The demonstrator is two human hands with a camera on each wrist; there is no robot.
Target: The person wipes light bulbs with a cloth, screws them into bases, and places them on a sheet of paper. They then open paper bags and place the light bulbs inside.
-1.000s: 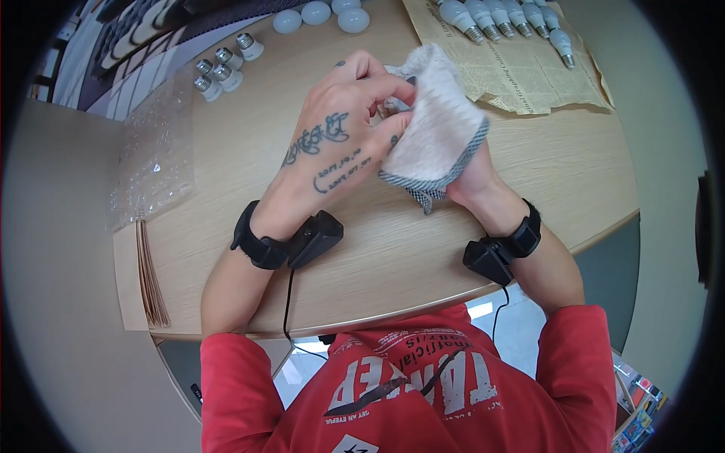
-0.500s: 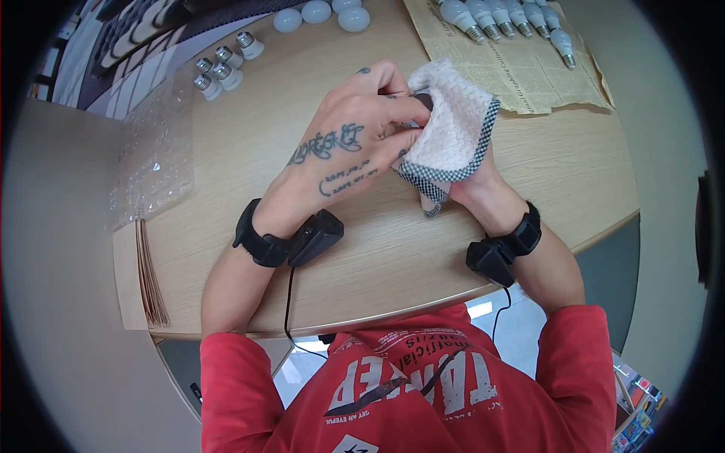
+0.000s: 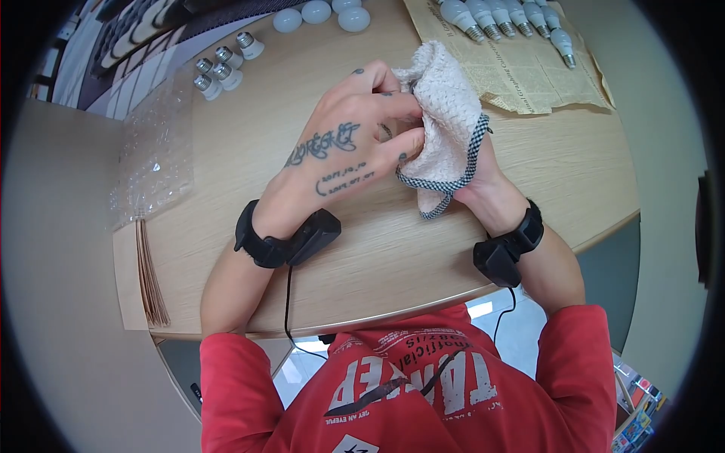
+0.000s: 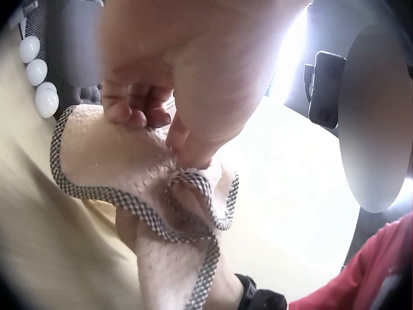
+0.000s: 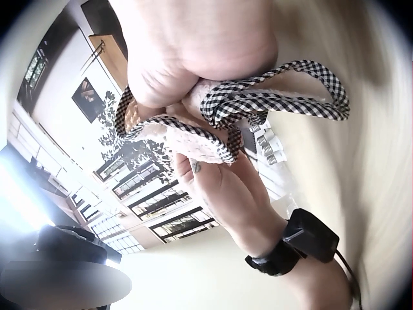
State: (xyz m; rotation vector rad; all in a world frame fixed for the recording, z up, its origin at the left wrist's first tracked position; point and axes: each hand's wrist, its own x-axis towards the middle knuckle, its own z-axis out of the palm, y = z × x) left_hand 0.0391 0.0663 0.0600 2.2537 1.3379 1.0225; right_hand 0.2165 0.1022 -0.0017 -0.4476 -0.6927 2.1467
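Note:
A white fleecy cloth [image 3: 449, 94] edged in black-and-white check is bunched between both hands over the table. My left hand [image 3: 359, 124], tattooed on its back, pinches the cloth from the left with bent fingers and thumb. My right hand [image 3: 487, 174] lies behind and under the cloth, which covers most of its fingers. In the right wrist view this hand [image 5: 200, 45] grips folds of the cloth [image 5: 200, 142]. The left wrist view shows the left fingertips pressed into the cloth [image 4: 110, 148]. Whether something is wrapped inside, I cannot tell.
Several LED bulbs [image 3: 483, 19] lie on a printed paper sheet [image 3: 521, 83] at the back right. White bulb domes [image 3: 353, 20] sit at the back. Several screw bases [image 3: 226, 75] stand at back left, beside a clear plastic bag [image 3: 155, 151] and brown folded paper [image 3: 151, 279].
The cloth has turned and shifted between the hands, its checked edge changing position. The left hand has moved slightly right and its fingers have shifted on the cloth. The things on the table stay put.

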